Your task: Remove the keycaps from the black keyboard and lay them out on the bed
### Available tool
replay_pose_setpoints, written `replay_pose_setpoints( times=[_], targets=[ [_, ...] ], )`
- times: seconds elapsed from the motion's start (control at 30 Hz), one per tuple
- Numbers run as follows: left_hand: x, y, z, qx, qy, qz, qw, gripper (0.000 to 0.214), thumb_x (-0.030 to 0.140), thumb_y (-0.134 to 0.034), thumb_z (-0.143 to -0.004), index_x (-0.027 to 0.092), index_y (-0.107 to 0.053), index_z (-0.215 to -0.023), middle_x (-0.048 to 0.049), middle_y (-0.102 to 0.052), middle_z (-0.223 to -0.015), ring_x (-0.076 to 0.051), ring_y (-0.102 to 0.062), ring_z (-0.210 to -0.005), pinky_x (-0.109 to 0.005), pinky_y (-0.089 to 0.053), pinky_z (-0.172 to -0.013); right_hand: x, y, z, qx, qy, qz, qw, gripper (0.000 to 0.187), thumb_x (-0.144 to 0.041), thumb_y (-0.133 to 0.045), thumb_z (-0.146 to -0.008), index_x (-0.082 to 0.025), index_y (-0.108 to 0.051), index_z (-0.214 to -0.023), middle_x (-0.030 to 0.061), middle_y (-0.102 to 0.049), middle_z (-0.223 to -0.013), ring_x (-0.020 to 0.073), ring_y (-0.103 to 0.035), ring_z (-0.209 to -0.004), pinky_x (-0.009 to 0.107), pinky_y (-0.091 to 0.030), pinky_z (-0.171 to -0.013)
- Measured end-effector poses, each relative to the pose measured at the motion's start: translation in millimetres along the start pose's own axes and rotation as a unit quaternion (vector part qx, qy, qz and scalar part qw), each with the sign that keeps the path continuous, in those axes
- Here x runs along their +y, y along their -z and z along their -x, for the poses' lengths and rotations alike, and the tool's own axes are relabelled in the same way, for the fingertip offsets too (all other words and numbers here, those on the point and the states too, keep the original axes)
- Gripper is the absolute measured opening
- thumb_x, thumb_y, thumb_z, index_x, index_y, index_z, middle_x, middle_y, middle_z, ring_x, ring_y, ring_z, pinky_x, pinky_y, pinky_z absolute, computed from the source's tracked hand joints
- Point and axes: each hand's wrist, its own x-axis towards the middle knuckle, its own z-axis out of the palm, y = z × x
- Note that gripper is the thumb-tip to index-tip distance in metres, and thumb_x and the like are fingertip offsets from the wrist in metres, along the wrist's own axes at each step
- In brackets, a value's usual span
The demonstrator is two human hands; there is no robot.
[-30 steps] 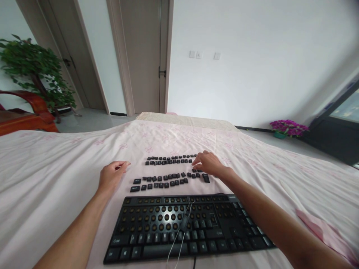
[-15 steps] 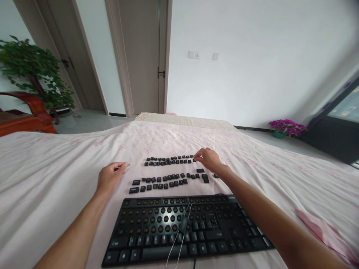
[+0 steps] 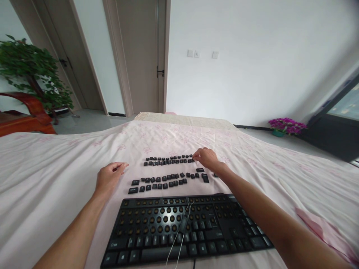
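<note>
My right hand (image 3: 206, 157) is at the right end of the farther rows of loose black keycaps (image 3: 168, 162). Its thumb and fingers pinch a keycap (image 3: 192, 160) at the end of the second row, mostly hidden by the fingertips. To the left of the rows, my left hand (image 3: 111, 175) rests on the cloth, fingers loosely curled with the thumb against them and nothing visible in them. Nearer to me lies a black keyboard (image 3: 224, 233) with many bare key sockets. Across it rests a wire keycap puller (image 3: 183, 225) with a dark handle.
Two nearer rows of keycaps (image 3: 165, 185) lie between my hands and the keyboard, with larger keycaps (image 3: 205, 178) at their right. A pink floral cloth (image 3: 246, 179) covers the surface. Pink fabric (image 3: 322, 233) lies at right. A wooden chair (image 3: 33, 112) stands far left.
My right hand has shifted very slightly left, bringing the pinched keycap closer to the end of the second row. My left hand stays in place.
</note>
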Motion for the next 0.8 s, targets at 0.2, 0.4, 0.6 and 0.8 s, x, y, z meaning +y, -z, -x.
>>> replay_pose_setpoints(
  times=[0.2,0.4,0.6,0.8],
  targets=[
    [2.1,0.5,1.4,-0.002,0.006,0.0,1.0,0.042,0.055,-0.063,-0.071,0.018,-0.073,-0.087,-0.0047,-0.073,-0.075,-0.025,-0.068,-0.074,-0.031,-0.046,-0.071,5.2,2.4,1.7,0.022,-0.014,-0.012,1.0,0.019,-0.033,-0.059,-0.086,-0.03,-0.076,-0.095,0.0026,-0.073,-0.095,0.0208,-0.061,-0.096,0.027,-0.041,-0.078],
    [4.5,1.1,3.0,-0.001,0.011,-0.006,1.0,0.04,0.054,-0.063,-0.071,0.018,-0.073,-0.086,-0.0038,-0.072,-0.071,-0.024,-0.067,-0.072,-0.03,-0.045,-0.069,11.6,13.9,16.7,-0.016,-0.032,-0.043,0.998,0.018,-0.035,-0.062,-0.082,-0.031,-0.077,-0.091,0.0006,-0.074,-0.094,0.0194,-0.065,-0.087,0.026,-0.044,-0.071],
    [2.7,1.7,1.9,-0.004,0.007,-0.009,1.0,0.044,0.056,-0.063,-0.071,0.017,-0.073,-0.088,-0.005,-0.072,-0.074,-0.025,-0.067,-0.073,-0.03,-0.045,-0.07,14.0,17.1,29.7,-0.064,-0.019,-0.028,0.997,0.017,-0.035,-0.063,-0.08,-0.031,-0.077,-0.09,-0.0001,-0.074,-0.091,0.0198,-0.066,-0.086,0.026,-0.043,-0.068],
    [1.0,1.1,1.0,-0.012,0.016,0.003,1.0,0.042,0.056,-0.064,-0.071,0.019,-0.073,-0.089,-0.0033,-0.072,-0.075,-0.024,-0.067,-0.076,-0.029,-0.044,-0.072,16.4,21.3,32.4,-0.123,0.032,-0.018,0.992,0.019,-0.034,-0.066,-0.076,-0.033,-0.077,-0.091,-0.0009,-0.075,-0.09,0.0196,-0.065,-0.085,0.026,-0.042,-0.066]
  ],
)
